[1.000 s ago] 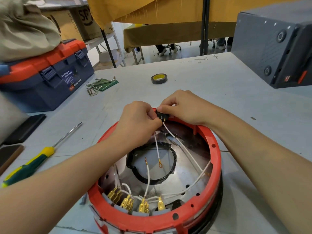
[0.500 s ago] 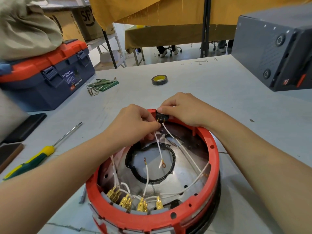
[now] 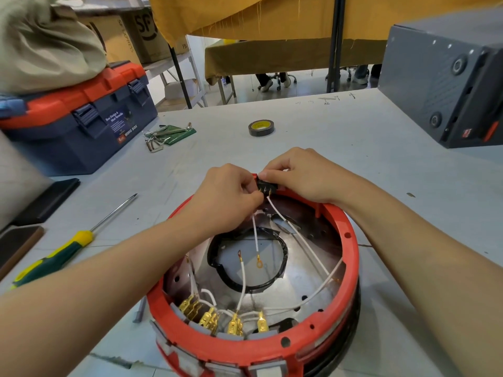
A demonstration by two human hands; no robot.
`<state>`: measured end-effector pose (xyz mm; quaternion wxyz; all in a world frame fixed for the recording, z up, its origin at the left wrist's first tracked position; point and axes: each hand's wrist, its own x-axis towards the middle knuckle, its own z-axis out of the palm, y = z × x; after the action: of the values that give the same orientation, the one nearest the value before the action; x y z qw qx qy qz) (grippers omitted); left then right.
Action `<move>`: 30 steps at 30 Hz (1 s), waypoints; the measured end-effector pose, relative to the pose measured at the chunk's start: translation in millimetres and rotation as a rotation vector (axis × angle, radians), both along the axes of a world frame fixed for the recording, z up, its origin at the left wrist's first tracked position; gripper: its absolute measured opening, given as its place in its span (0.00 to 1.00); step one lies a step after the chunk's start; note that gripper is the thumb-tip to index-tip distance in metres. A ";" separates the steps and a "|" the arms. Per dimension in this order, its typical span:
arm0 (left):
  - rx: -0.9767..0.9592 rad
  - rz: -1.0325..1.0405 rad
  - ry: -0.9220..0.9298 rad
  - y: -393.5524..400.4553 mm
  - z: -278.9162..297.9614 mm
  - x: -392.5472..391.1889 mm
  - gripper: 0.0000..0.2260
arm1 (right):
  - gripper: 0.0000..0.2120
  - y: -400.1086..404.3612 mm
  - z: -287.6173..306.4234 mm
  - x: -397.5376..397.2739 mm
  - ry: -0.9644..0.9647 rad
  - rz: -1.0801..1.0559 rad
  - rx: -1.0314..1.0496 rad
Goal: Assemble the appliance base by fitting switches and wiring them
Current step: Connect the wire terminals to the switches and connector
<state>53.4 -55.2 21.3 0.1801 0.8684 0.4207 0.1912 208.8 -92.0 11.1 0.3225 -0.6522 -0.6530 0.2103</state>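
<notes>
A round red appliance base (image 3: 351, 257) lies open side up on the table, its metal floor showing. A small black switch (image 3: 266, 185) with brass terminals sits at the far rim. My right hand (image 3: 302, 174) pinches the switch from behind. My left hand (image 3: 226, 197) pinches the end of a white wire (image 3: 255, 235) right at the switch terminals. A second white wire (image 3: 296, 238) runs from the switch down to the near rim. Several brass spade terminals (image 3: 209, 317) line the near inner wall. A black ring (image 3: 281, 257) lies on the metal floor.
A yellow-green screwdriver (image 3: 70, 246) lies to the left. A blue and orange toolbox (image 3: 79, 121), hex keys (image 3: 163, 136) and a tape roll (image 3: 260, 127) stand further back. A dark grey box (image 3: 446, 77) fills the right rear. Dark flat items (image 3: 40, 200) sit at the left edge.
Both hands stay at the switch on the far rim with only small finger shifts. The loose ring-terminal wire below my left hand has swung slightly.
</notes>
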 end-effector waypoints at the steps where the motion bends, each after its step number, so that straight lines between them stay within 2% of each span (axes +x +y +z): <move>1: -0.029 -0.009 0.003 0.9 1.0 -1.4 0.13 | 0.11 0.0 -0.1 -0.2 -0.006 -0.001 -0.003; 4: -0.123 -0.054 -0.001 2.2 6.6 -8.9 0.11 | 0.11 0.0 0.0 -0.9 -0.020 -0.007 -0.010; 8: -0.137 -0.124 0.006 3.7 20.1 -29.0 0.08 | 0.12 -0.5 0.8 -1.3 -0.062 -0.014 -0.003; 11: -0.217 -0.145 -0.120 10.6 28.5 -55.3 0.04 | 0.11 -1.8 0.7 -0.8 -0.101 -0.003 0.004; 13: -0.274 -0.094 -0.266 18.0 30.0 -77.7 0.04 | 0.10 -2.8 0.6 -0.3 -0.116 0.011 0.008; 15: -0.278 -0.008 -0.334 27.4 27.0 -102.3 0.05 | 0.11 -3.2 0.4 0.1 -0.133 0.019 0.012; 17: -0.259 0.072 -0.250 38.0 19.2 -126.6 0.06 | 0.11 -2.7 0.1 0.6 -0.154 0.023 0.023; 19: -0.235 0.107 -0.053 47.7 10.6 -147.0 0.06 | 0.10 -2.2 0.7 0.8 -0.164 0.028 0.032; 23: -0.233 0.015 0.357 54.9 -0.9 -168.8 0.08 | 0.02 -0.6 1.7 0.4 -0.193 0.042 0.037; 25: -0.270 -0.067 0.427 55.6 -3.3 -174.2 0.10 | 0.00 0.3 1.6 0.8 -0.195 0.046 0.041; 30: -0.286 -0.127 0.398 58.8 -3.6 -183.2 0.06 | 0.06 2.1 0.1 2.7 -0.160 0.045 0.040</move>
<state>-129.7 3.6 17.7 0.2264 0.8792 0.4153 -0.0568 211.6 -89.9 11.2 0.2772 -0.6457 -0.6951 0.1516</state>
